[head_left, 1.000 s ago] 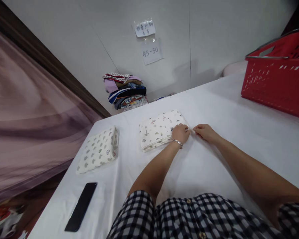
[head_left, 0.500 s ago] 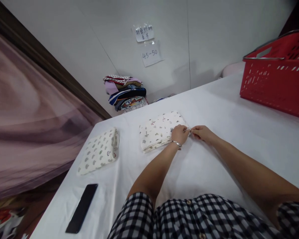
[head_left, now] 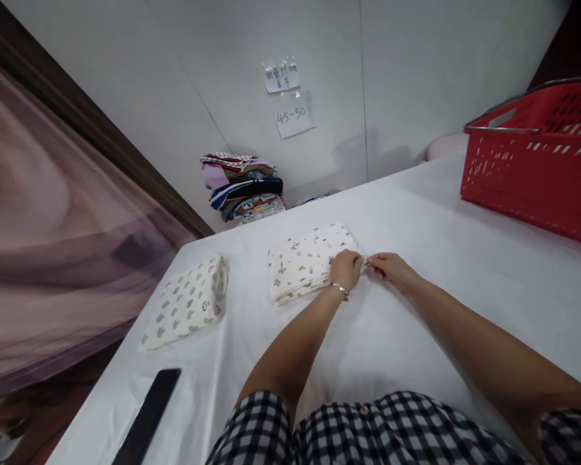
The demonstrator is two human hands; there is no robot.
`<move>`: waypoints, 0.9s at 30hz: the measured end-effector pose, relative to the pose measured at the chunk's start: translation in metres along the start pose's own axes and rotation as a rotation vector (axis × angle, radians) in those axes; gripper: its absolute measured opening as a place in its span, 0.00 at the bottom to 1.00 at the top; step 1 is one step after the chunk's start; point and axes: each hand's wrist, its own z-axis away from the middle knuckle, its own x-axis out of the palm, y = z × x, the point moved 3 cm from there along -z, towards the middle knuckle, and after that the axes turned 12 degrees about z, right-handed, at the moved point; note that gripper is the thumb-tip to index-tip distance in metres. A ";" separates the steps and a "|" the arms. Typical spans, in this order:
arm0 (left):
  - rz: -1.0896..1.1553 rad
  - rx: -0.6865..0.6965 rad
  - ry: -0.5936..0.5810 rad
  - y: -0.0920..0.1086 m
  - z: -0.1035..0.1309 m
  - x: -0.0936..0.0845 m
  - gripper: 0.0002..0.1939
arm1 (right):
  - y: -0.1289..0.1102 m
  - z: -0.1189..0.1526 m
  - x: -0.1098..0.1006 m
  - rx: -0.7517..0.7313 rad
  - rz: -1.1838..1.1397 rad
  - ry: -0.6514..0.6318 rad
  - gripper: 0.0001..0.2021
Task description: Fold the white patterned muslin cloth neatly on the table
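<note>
A folded cream cloth with small printed motifs (head_left: 303,260) lies on the white table (head_left: 440,258), a little beyond the middle. My left hand (head_left: 345,269), a bracelet on its wrist, rests on the cloth's near right corner with fingers curled. My right hand (head_left: 386,267) is just to the right of it and pinches the same corner edge. The two hands almost touch.
A second folded cloth with grey prints (head_left: 186,301) lies to the left. A black phone (head_left: 148,418) sits near the table's front left edge. A red basket (head_left: 537,168) stands at the right. A stack of folded clothes (head_left: 244,186) leans against the wall.
The view has tilted slightly, so everything sits a little lower in the frame. Both hands stay at the cloth's corner, my right hand closer to the left.
</note>
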 end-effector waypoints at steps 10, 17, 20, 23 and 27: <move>0.019 -0.068 -0.049 -0.004 -0.005 -0.001 0.05 | 0.005 -0.002 0.001 -0.044 -0.014 -0.013 0.09; -0.201 0.076 -0.049 0.005 0.001 -0.004 0.08 | 0.002 -0.001 0.002 -0.010 0.041 -0.004 0.07; -0.273 0.152 -0.091 0.007 0.004 -0.003 0.09 | 0.001 0.000 0.002 0.031 -0.017 -0.049 0.07; -0.276 0.195 -0.104 0.007 0.007 -0.003 0.08 | 0.002 -0.001 0.002 0.048 -0.103 -0.079 0.07; -0.295 0.229 -0.108 0.007 0.009 -0.003 0.10 | 0.001 -0.002 0.001 0.059 -0.137 -0.066 0.08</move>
